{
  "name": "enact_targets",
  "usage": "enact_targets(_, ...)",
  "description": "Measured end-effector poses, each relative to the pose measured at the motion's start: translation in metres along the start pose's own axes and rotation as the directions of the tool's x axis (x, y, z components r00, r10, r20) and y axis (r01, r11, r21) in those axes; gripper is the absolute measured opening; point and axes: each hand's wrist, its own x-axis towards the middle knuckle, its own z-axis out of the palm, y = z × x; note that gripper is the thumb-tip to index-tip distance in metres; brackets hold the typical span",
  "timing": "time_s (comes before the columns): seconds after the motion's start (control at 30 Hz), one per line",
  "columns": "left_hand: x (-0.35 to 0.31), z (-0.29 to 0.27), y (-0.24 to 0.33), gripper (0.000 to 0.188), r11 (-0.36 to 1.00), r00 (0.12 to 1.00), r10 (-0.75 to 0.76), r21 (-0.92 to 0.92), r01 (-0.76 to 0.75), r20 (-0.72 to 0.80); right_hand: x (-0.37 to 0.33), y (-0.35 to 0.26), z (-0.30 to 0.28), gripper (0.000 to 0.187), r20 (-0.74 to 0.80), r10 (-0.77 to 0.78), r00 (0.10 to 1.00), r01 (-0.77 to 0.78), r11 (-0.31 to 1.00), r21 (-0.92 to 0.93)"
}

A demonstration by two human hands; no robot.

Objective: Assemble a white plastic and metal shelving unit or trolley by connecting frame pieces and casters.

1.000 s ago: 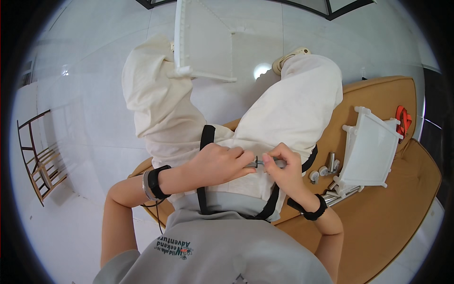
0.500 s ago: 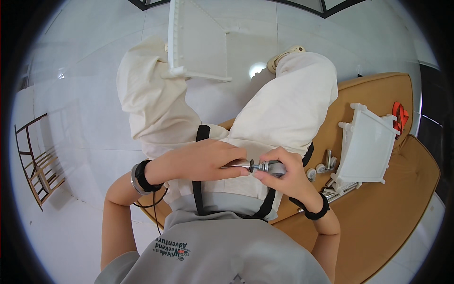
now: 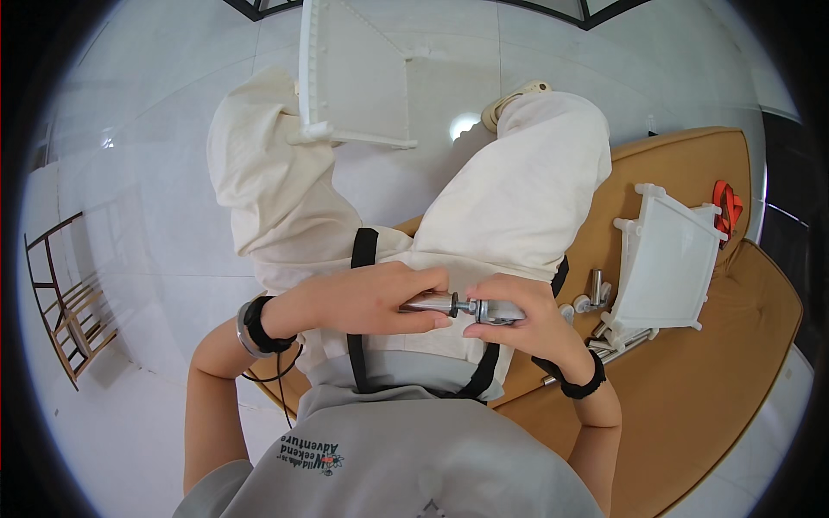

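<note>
Head: tube btwn L fingers

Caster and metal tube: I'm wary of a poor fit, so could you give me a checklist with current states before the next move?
1. Left hand gripping the metal tube: ok.
2. Right hand gripping the caster: ok.
3. Tube and caster roughly in line: ok.
4. No gap between tube end and caster: not ok; bare stem shows between them.
5. Stem engaged inside the tube: cannot tell; the inside is hidden.
6. White panel apart from both hands: ok.
</note>
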Motion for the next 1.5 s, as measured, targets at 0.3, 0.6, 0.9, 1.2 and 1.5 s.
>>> enact_targets(0.3,0.003,0.001,-0.002,0.03,0.999,0.999,0.045,-0.022,-0.045,0.019,0.001,0.002,-0.002,0.038,0.057,-0.074,0.996,0.075,0.997,-0.03)
enact_targets(0.6,0.002,0.003,0.0,0.02,0.993,0.994,0.106,-0.047,-0.106,-0.006,0.001,-0.007,-0.005,0.041,0.045,-0.034,0.998,0.037,0.998,-0.054)
enact_targets(0.9,0.002,0.002,0.0,0.027,0.994,0.995,0.101,-0.037,-0.101,0.001,0.0,0.0,-0.002,0.043,0.05,-0.074,0.996,0.077,0.996,-0.051)
enact_targets(1.2,0.003,-0.002,0.001,0.029,0.998,0.996,0.056,-0.039,-0.054,0.069,0.002,-0.005,-0.003,0.04,0.087,-0.069,0.994,0.071,0.997,-0.024)
enact_targets(1.5,0.005,0.002,-0.003,0.03,0.986,0.988,0.151,-0.082,-0.148,0.032,0.003,-0.008,-0.011,0.038,0.152,-0.103,0.983,0.119,0.988,-0.102)
